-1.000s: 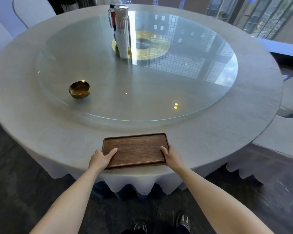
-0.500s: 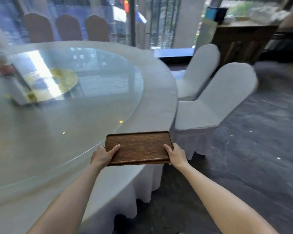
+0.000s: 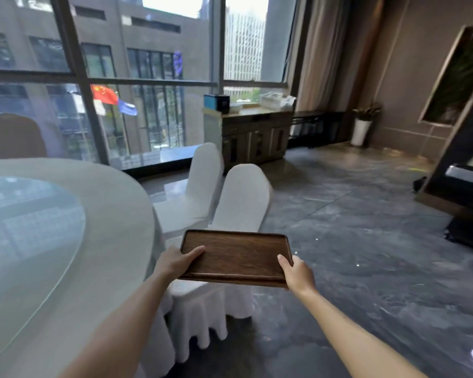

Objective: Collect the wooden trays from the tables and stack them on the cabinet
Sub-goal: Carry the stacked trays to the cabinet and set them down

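I hold a dark wooden tray (image 3: 235, 256) level in front of me, off the table and above a white-covered chair. My left hand (image 3: 174, 261) grips its left end with the thumb on top. My right hand (image 3: 295, 272) grips its right end. The tray carries nothing. A dark wooden cabinet (image 3: 253, 132) stands against the window across the room, with a blue box and some white items on its top.
The round table (image 3: 115, 214) with its glass turntable lies to my left. Two white-covered chairs (image 3: 241, 203) stand between me and the cabinet. Grey marble floor spreads to the right. A potted plant (image 3: 362, 124) and dark furniture (image 3: 464, 186) stand at the right.
The tray has been lifted off the table edge and carried to the right, held by both hands. My view has turned from the table toward the window and cabinet.
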`<state>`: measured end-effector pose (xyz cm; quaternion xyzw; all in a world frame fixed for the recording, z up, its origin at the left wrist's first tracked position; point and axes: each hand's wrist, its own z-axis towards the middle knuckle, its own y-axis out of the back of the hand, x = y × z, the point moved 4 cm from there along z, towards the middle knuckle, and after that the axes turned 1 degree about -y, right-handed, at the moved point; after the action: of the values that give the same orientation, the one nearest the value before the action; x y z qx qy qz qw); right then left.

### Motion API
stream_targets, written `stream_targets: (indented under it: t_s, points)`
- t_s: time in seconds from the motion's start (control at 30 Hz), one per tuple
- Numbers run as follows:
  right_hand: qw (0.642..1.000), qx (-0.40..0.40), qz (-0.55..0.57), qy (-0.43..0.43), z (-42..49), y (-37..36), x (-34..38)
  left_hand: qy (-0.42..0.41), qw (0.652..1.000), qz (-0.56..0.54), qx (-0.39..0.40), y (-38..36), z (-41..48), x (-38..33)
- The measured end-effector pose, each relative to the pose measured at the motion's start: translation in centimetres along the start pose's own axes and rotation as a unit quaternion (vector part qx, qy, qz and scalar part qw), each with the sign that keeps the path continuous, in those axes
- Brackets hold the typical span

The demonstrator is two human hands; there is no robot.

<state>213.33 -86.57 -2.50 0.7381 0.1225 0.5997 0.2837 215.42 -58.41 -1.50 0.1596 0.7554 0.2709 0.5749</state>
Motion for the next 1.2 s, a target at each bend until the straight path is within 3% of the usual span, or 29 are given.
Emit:
stream_targets:
  t_s: [0.37,0.83,1.2]
  points:
    - [0.993,-0.115,0.026,-0.033,16.6,14.2,-0.7,-0.08,0.994,0.027,0.065,-11.8,13.3,-19.4]
    - [0.979,-0.196,0.043,-0.035,49.3,27.6,1.2,-0.136,0.988,0.026,0.073,-26.9,39.3,-43.5]
    - [0.983,-0.179,0.032,-0.025,76.2,33.9,-1.3,-0.124,0.991,0.033,0.04,-40.7,58.2,-55.9]
